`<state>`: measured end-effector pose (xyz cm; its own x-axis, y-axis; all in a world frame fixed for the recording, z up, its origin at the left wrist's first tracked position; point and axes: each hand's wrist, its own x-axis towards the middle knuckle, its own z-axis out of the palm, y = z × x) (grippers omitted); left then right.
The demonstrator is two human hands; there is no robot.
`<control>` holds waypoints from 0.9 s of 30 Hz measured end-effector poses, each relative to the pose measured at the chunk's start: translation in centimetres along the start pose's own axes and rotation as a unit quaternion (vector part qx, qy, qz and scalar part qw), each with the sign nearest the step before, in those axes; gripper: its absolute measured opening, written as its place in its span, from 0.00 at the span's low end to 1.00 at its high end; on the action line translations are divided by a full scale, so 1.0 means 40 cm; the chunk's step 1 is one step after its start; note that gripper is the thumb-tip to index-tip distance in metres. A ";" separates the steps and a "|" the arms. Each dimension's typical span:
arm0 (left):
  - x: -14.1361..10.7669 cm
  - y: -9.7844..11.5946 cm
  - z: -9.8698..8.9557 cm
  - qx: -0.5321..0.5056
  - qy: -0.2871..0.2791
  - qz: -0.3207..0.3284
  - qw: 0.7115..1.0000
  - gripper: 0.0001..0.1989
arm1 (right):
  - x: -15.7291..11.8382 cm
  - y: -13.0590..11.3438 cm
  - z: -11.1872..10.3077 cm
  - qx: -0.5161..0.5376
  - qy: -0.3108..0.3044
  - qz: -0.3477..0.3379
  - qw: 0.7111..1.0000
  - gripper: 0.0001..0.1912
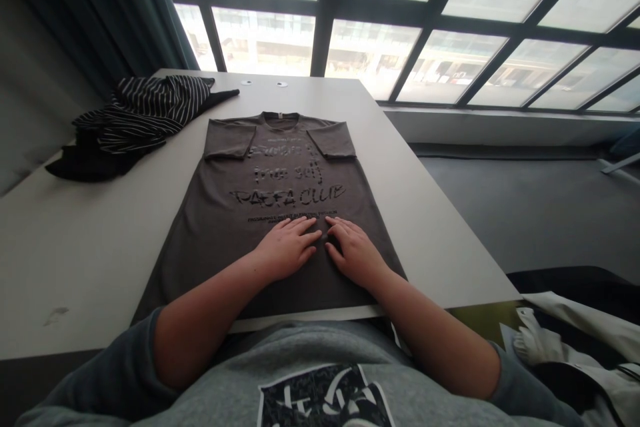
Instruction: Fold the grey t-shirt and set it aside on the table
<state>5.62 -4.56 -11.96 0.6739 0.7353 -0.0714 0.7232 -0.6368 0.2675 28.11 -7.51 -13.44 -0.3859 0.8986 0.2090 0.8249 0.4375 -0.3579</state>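
A dark grey-brown T-shirt (240, 240) with black lettering lies spread front side up, its collar away from me and its hem at the near table edge. Both short sleeves are folded inward over the chest. My left hand (287, 247) rests flat on the lower front of the shirt, just below the small print, fingers stretched out. Close beside it, my right hand (355, 252) lies on the cloth too, its fingers slightly bent and apart. A small gap separates the two hands, and neither grips the fabric.
On the white table (435, 227), a crumpled black-and-white striped garment (150, 110) lies at the far left. Two small round fittings (282, 85) sit near the back edge. Light-coloured clothes (560, 340) are heaped at the lower right. Large windows (370, 40) stand behind.
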 end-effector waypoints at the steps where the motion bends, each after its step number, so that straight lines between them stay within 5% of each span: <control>1: 0.000 -0.001 -0.002 0.000 -0.003 0.001 1.000 0.23 | 0.001 -0.001 0.001 -0.003 0.001 0.000 1.000 0.16; 6: 0.000 -0.002 -0.007 0.005 -0.013 0.007 1.000 0.24 | 0.004 -0.006 0.000 -0.038 -0.016 0.000 0.999 0.25; 13: 0.002 -0.006 -0.014 0.006 -0.039 0.010 0.999 0.24 | 0.005 0.001 0.003 -0.006 0.008 -0.004 1.000 0.18; 19: 0.002 -0.011 -0.013 0.002 -0.036 0.016 0.999 0.23 | 0.010 -0.013 0.000 -0.062 -0.035 0.003 0.997 0.32; 27: 0.004 -0.013 -0.013 -0.010 -0.042 0.010 0.999 0.24 | -0.003 0.009 -0.005 -0.104 -0.018 0.039 0.994 0.30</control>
<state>5.28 -4.00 -11.59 0.6986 0.7004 -0.1465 0.7073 -0.6450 0.2894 28.55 -7.45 -13.41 -0.3294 0.9317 0.1532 0.9190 0.3536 -0.1742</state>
